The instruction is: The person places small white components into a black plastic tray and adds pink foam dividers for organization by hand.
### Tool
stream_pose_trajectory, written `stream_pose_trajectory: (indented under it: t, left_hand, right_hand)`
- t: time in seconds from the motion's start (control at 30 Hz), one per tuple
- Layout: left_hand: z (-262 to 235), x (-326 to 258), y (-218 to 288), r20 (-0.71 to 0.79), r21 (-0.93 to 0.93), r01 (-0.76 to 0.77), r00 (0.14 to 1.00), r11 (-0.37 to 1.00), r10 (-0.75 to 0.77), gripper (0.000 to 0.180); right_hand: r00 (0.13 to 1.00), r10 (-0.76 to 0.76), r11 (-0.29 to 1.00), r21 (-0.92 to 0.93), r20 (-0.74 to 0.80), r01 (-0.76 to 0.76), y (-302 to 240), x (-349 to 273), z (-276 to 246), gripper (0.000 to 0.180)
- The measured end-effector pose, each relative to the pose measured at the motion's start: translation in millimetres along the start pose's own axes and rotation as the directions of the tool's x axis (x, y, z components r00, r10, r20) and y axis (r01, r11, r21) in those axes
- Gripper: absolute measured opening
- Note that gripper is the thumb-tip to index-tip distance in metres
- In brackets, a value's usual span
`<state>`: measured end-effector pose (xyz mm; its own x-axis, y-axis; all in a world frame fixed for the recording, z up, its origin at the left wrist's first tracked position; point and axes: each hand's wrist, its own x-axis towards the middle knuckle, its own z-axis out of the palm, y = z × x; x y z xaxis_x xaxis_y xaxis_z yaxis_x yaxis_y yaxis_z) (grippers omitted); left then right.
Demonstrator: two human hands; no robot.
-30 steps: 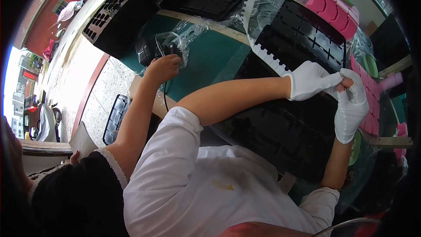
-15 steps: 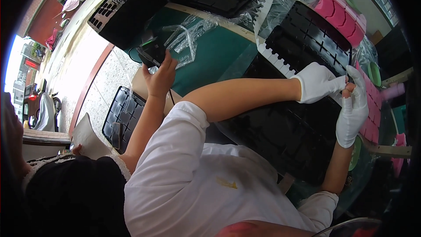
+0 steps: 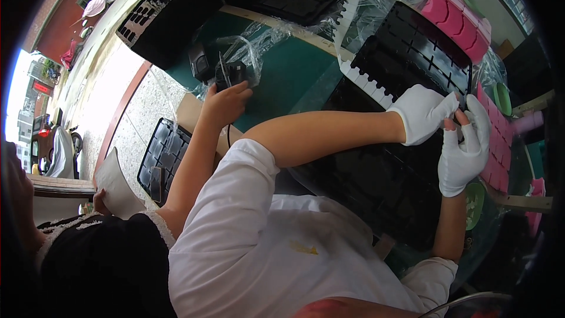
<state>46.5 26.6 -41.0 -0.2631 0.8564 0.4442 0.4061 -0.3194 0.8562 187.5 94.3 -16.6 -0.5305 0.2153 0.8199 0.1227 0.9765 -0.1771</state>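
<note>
My left hand [image 3: 419, 114], in a white glove, reaches across to the near right corner of a ridged black plastic tray [image 3: 429, 41]. Its thumb and fingers are pressed together in a pinch. Facing it, my right hand [image 3: 463, 156] wears a white glove with bare thumb and finger tips showing. Its tips also close in a pinch beside the left fingertips. Something small and dark shows between the two hands, but I cannot make out what it is. A white toothed strip [image 3: 368, 82] runs along the tray's left side and down to my left wrist.
Pink moulded pieces [image 3: 453, 20] stand behind the tray. Black panels [image 3: 376, 182] lie below my arm. Clear plastic film [image 3: 259, 47] lies on the green tabletop [image 3: 288, 73]. At left, a co-worker's hand [image 3: 226, 103] holds a black device [image 3: 226, 75]; their other hand holds paper [image 3: 115, 182].
My hands have shifted slightly, the right one a little leftward, with both still pinching. The co-worker's hand has moved right and lower. The white strip has shifted slightly left.
</note>
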Motion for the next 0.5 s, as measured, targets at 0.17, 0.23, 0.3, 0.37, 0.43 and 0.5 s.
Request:
stream_pose_trajectory:
  t: [0.17,0.23,0.3,0.37,0.43,0.5]
  left_hand:
    - [0.1,-6.4,3.5,-0.082,0.018,-0.075,0.994,0.997,0.076,0.06]
    - [1.1,-6.4,2.2,-0.083,0.067,-0.104,0.991,0.992,0.109,0.059]
    - [0.8,-6.1,2.2,-0.082,0.117,-0.132,0.986,0.984,0.142,0.059]
    - [-3.9,-6.3,7.5,0.025,0.184,0.031,0.999,0.982,-0.036,0.062]
    - [-3.7,-4.2,6.2,0.027,0.109,0.046,0.998,0.993,-0.049,0.062]
    - [-5.7,-2.1,5.9,0.028,0.036,0.062,0.998,0.997,-0.063,0.061]
  right_hand:
    - [0.967,0.249,0.963,0.096,0.057,-0.254,-10.2,1.8,3.0,0.013]
    - [0.968,0.244,0.961,0.118,0.053,-0.249,-6.3,1.5,2.4,0.011]
    - [0.97,0.239,0.96,0.14,0.05,-0.244,-4.1,1.9,1.9,0.009]
    - [0.978,0.19,0.959,0.196,0.09,-0.204,-1.9,2.9,0.7,0.006]
    - [0.966,0.199,0.907,0.344,0.162,-0.245,3.3,3.9,-1.3,0.006]
    - [0.947,0.15,0.75,0.591,0.284,-0.296,14.2,1.3,-2.5,0.008]
